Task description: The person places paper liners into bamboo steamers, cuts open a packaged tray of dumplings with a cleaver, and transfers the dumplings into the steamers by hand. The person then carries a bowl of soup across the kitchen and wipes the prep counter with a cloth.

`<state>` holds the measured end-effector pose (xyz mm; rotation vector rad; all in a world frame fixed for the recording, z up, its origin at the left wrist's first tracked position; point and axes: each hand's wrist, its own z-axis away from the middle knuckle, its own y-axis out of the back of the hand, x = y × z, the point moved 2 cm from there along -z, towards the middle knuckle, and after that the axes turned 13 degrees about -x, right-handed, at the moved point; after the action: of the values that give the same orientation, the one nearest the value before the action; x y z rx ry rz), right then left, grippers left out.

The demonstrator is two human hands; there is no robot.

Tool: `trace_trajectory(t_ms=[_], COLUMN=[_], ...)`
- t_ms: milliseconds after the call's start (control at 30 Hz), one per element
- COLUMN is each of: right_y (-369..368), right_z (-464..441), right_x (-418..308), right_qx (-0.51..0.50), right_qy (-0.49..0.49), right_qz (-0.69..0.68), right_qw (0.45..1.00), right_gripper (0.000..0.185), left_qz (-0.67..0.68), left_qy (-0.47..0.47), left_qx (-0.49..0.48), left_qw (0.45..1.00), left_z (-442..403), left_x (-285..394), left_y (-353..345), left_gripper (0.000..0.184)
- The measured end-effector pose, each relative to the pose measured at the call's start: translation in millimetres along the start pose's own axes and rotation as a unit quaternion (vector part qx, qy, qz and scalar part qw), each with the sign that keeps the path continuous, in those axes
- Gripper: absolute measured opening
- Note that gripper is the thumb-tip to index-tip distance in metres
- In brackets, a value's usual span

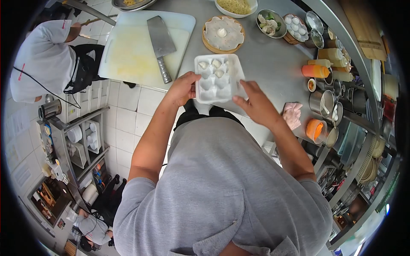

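Note:
A white compartment tray (235,87) is held at the near edge of the steel counter. Three small pale dumplings (218,73) sit in its upper left compartments; the lower ones show bare. My left hand (183,88) grips the tray's left side, fingers curled around the rim. At the right side is my right hand (257,104), slightly blurred, its thumb and fingers apart; I cannot tell whether it touches the rim. Just beyond the tray stands a round bamboo steamer (242,40) lined with scalloped paper (212,32), with one pale dumpling (221,32) in the middle.
A cleaver (162,40) lies on the cutting board (128,51) at left. Noodles (235,6), a metal bowl (259,19) and an egg basket (294,39) stand at back; sauce bottles (316,71), pots and a pink cloth (292,115) at right. A co-worker (47,55) stands left.

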<state>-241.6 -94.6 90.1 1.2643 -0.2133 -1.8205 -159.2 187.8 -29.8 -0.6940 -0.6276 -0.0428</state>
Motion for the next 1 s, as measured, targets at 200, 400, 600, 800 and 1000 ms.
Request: trace_trajectory(t_ms=[200,400,600,800,1000], right_y=[-57.3,-57.7,-38.5,-21.0,-10.0], right_z=[10.9,3.6,0.5,-69.5,-123.4], right_x=[49.5,70.6,30.8,-8.6,-22.0], right_qx=[-0.01,0.021,0.068,0.089,0.013], right_qy=[0.024,-0.007,-0.028,0.134,0.177], right_qz=[-0.082,-0.07,0.198,0.104,0.11], right_qw=[0.996,0.997,0.977,0.981,0.978], right_gripper=[0.072,0.063,0.063,0.053,0.048], left_qz=[-0.149,-0.468,-0.392,-0.197,-0.217], left_qy=[0.05,-0.159,-0.152,-0.161,-0.251], left_qx=[0.018,0.203,0.158,0.046,0.04], left_qw=[0.987,0.845,0.893,0.966,0.942], left_z=[-7.1,-33.6,-72.5,-46.0,-49.5], left_x=[-15.1,-1.2,4.0,12.7,-3.2], left_y=[16.4,12.3,29.0,2.6,5.2], left_gripper=[0.03,0.047,0.036,0.025,0.028])
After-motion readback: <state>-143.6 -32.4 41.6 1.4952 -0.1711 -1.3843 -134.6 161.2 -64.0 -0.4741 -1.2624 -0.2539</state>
